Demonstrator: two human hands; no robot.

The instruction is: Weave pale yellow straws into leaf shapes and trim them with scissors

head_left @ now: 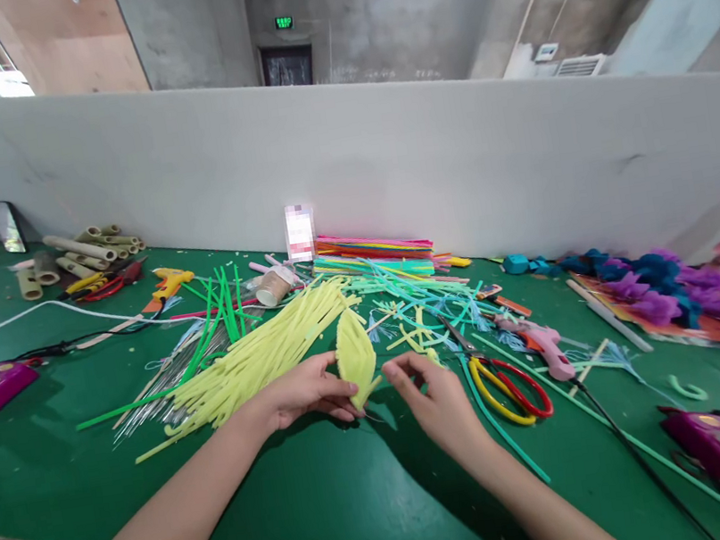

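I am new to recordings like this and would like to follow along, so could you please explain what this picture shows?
There is no machine here: a person is working bare-handed. The single picture comes from a camera worn on the person's head, looking forward and down. The left hand holds a yellow leaf-shaped piece; the right hand is close beside it, though whether it grips anything is hard to tell. On the green table lie a bundle of yellow stems, red-and-yellow-handled scissors, a pink glue gun and, farther right, purple and blue flowers. A yellow glue gun lies farther back on the left.
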